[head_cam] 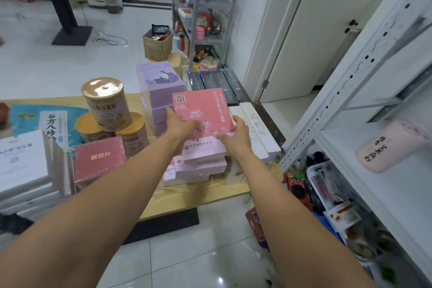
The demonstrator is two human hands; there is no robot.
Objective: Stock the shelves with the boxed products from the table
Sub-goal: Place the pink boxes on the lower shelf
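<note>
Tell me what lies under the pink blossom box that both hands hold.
A stack of pale pink flat boxes lies under the pink blossom box, on the table. Their tops are mostly covered.

Small shop stockroom: metal shelving (364, 91) w/ goods, table (187, 194) piled w/ boxed products (203, 110)

One head-worn wide-angle camera — looking forward and down, near the table (198, 194), with the shelves (346, 147) close on the right.
</note>
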